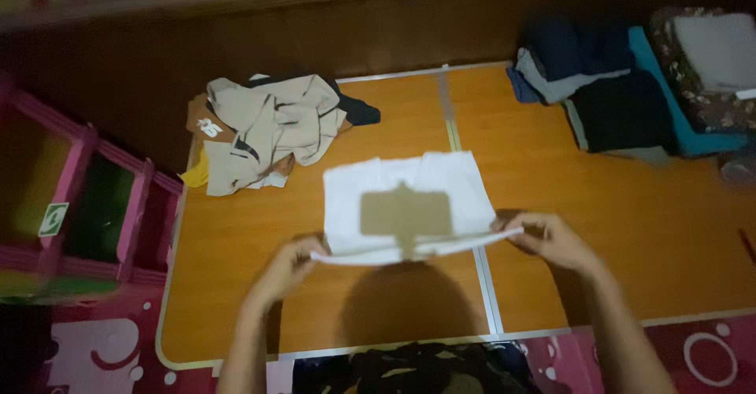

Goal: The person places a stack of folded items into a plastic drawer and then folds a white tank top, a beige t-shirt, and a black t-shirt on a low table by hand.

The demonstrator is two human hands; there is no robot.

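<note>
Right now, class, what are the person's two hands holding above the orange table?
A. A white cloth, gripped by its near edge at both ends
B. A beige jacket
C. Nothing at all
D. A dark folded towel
A: the left hand and right hand each pinch one end of the near edge of the white cloth, which is spread over the orange table.

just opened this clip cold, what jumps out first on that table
The bright white cloth at the middle of the orange table catches the eye first, with the left hand and right hand pinching its near corners and a dark shadow across it. Behind it to the left lies a crumpled beige heap of clothes. At the far right corner sits a stack of folded dark clothes.
</note>
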